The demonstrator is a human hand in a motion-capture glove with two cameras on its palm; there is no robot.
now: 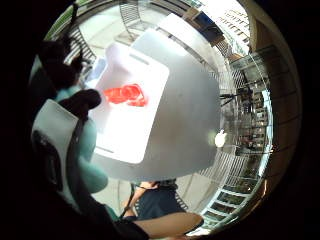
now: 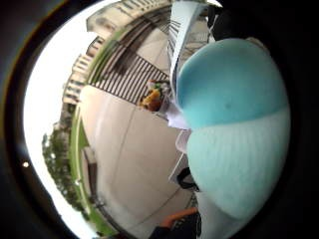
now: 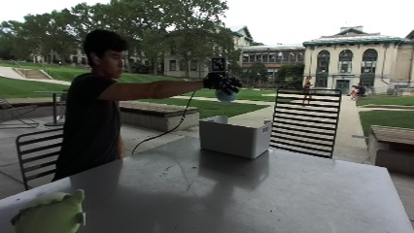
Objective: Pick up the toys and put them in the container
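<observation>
My gloved right hand [image 3: 221, 84] is held out at arm's length, high above the white container [image 3: 234, 136] on the grey table [image 3: 259, 194]. Its fingers are curled round a light blue and white plush toy [image 3: 226, 95], which fills much of the thumb side palm view [image 2: 234, 129] and shows beside the glove [image 1: 80, 145]. In the little finger side view the container [image 1: 131, 102] lies below the palm with a red toy [image 1: 126, 94] inside. A yellow-green plush toy [image 3: 50, 213] lies at the table's near left corner.
A black slatted chair [image 3: 306, 121] stands behind the table beside the container, and another chair [image 3: 39, 150] stands behind the person. A small white object [image 1: 220, 138] lies near the table's edge. Paving, benches and lawn surround the table.
</observation>
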